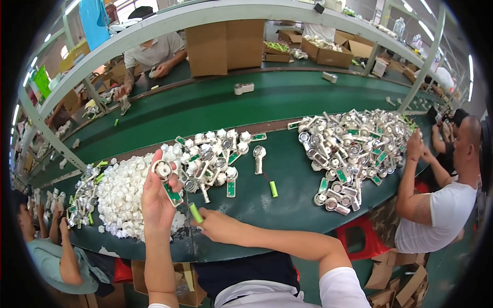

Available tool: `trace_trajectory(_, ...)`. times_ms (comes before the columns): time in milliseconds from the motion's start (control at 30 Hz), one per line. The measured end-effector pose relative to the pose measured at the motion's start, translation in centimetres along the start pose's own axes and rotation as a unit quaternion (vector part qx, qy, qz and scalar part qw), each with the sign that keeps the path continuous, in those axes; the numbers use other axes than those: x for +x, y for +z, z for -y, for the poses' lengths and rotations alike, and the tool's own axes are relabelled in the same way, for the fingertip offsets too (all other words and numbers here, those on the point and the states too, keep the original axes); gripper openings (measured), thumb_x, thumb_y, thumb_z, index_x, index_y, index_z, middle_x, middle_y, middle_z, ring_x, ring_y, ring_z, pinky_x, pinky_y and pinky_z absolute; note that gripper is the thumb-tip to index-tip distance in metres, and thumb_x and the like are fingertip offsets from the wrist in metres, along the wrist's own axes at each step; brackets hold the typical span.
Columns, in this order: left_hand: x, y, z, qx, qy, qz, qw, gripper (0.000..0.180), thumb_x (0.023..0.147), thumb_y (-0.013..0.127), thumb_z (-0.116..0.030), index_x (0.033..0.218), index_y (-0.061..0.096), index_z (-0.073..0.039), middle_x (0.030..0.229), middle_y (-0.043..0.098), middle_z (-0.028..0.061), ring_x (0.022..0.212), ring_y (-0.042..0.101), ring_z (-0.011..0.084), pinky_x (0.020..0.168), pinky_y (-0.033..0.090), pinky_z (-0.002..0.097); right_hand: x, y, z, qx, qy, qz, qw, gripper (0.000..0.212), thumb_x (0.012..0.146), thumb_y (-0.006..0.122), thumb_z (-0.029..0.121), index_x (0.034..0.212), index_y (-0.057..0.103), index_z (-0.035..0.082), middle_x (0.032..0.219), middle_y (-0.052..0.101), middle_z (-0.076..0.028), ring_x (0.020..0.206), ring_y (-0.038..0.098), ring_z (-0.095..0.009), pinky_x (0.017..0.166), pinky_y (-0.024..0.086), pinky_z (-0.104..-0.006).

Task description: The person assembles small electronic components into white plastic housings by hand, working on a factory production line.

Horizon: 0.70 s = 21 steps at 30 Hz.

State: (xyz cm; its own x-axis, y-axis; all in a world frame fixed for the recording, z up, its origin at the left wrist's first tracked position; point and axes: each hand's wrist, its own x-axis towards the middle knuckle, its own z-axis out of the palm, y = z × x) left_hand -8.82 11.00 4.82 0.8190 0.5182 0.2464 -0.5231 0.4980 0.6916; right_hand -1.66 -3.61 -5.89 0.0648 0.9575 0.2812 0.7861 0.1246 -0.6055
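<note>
Pinching a green battery (195, 212) with the right hand (220, 226) at 7 o'clock; left hand (158, 203) grasps a white gadget (163, 170) near 9. White plastic bits (123, 192) piled at 8, gadget heap (354, 146) at 3, green belt (287, 97) beyond at 12.

Text, numbers: none readable | labels, signs: none readable | far detail possibly too small
</note>
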Motion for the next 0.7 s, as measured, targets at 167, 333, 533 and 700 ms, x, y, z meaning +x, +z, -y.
trace_trajectory(167, -0.7, -0.9, 3.3, -0.081, -0.071, 0.028, 0.994, 0.063, 0.098, 0.059, -0.029, 0.150, 0.031, -0.007, 0.115, 0.058, 0.0129, 0.083, 0.058, 0.0154, 0.066, 0.050, 0.0313, -5.4, -8.7, 1.0, 0.138, 0.096, -0.049, 0.984, 0.033, 0.082, 0.075, 0.012, 0.113, 0.068, 0.005, 0.093, 0.061, -0.011, 0.071, 0.066, -0.023, 0.065, 0.055, -0.0330)
trace_trajectory(333, -1.5, 1.6, 7.4, 0.005, -0.154, 0.062, 0.986, 0.062, 0.096, 0.061, -0.024, 0.147, 0.035, -0.002, 0.117, 0.062, 0.0179, 0.089, 0.063, 0.0218, 0.078, 0.053, 0.0354, -6.6, -12.9, 1.8, 0.067, 0.097, -0.314, 0.942, 0.037, 0.071, 0.085, 0.008, 0.106, 0.071, 0.004, 0.093, 0.065, -0.008, 0.066, 0.061, -0.010, 0.056, 0.051, -0.0239)
trace_trajectory(533, -1.6, 3.8, 10.4, 0.027, -0.207, 0.080, 0.975, 0.038, 0.095, 0.064, -0.016, 0.128, 0.056, 0.001, 0.116, 0.061, 0.0070, 0.102, 0.060, 0.0136, 0.086, 0.050, 0.0274, -5.7, -12.0, 1.3, 0.020, 0.043, -0.385, 0.922, 0.040, 0.069, 0.084, 0.001, 0.107, 0.071, 0.002, 0.097, 0.065, -0.009, 0.069, 0.064, -0.012, 0.054, 0.052, -0.0244)
trace_trajectory(700, -2.2, 2.9, 10.4, 0.095, -0.177, 0.102, 0.974, 0.029, 0.101, 0.055, -0.017, 0.119, 0.063, 0.004, 0.121, 0.057, 0.0079, 0.104, 0.059, 0.0136, 0.084, 0.049, 0.0279, -5.6, -11.6, 0.9, -0.034, 0.041, -0.374, 0.926, 0.038, 0.072, 0.081, -0.004, 0.108, 0.070, 0.000, 0.096, 0.065, -0.012, 0.074, 0.068, -0.016, 0.056, 0.055, -0.0268)
